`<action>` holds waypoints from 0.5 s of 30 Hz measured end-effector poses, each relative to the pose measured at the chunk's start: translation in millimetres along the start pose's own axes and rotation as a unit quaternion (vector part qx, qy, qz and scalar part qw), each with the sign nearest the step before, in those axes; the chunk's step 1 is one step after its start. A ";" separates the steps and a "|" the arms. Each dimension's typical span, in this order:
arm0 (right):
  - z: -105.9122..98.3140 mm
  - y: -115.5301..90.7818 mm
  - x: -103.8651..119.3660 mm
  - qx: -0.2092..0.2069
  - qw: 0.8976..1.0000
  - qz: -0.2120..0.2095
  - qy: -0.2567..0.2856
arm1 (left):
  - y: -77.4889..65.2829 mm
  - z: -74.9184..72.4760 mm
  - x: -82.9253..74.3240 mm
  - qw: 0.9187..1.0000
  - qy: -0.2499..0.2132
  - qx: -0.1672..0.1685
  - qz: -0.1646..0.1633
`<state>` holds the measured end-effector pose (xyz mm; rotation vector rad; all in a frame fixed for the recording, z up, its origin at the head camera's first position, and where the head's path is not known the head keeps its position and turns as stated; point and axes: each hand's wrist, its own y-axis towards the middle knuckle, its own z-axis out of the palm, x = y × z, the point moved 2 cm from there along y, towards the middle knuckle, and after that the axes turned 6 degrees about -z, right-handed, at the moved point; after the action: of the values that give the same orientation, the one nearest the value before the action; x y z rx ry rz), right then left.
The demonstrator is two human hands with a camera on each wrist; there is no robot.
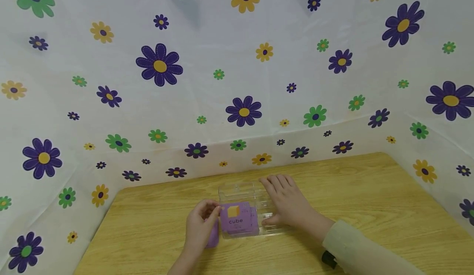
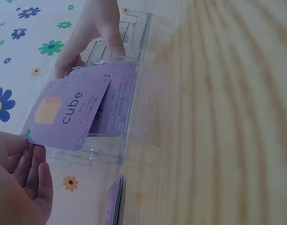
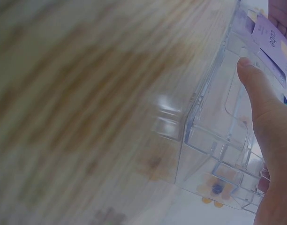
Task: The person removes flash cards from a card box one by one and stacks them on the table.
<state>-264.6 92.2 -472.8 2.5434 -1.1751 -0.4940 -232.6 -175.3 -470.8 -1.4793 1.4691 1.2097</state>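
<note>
A purple card (image 1: 237, 225) printed with "cube" and a yellow cube is pinched at its corner between the thumb and fingers of my left hand (image 1: 200, 225). It sits tilted over another purple card (image 2: 122, 93), which lies in a clear plastic box (image 1: 237, 189); that lower card's print is partly covered. My right hand (image 1: 290, 203) grips the box's right part, thumb on the near side and fingers at the far side. In the right wrist view the thumb presses on the clear plastic (image 3: 216, 110). Beside my left hand is a stack of purple cards (image 1: 213, 239), partly hidden.
The box stands on a wood-grain table (image 1: 148, 225). Behind and at both sides hangs a white cloth (image 1: 207, 102) with purple, green and yellow flowers. A small black object (image 1: 328, 259) shows below the right sleeve (image 1: 346, 240).
</note>
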 end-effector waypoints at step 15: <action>-1.0 0.8 -0.4 0.011 1.000 0.003 0.000 | 1.3 -2.1 0.8 1.000 0.001 -0.015 0.005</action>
<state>-265.0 92.2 -471.5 2.5580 -1.1952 -0.4828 -233.7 -177.7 -470.8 -1.4955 1.4677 1.2413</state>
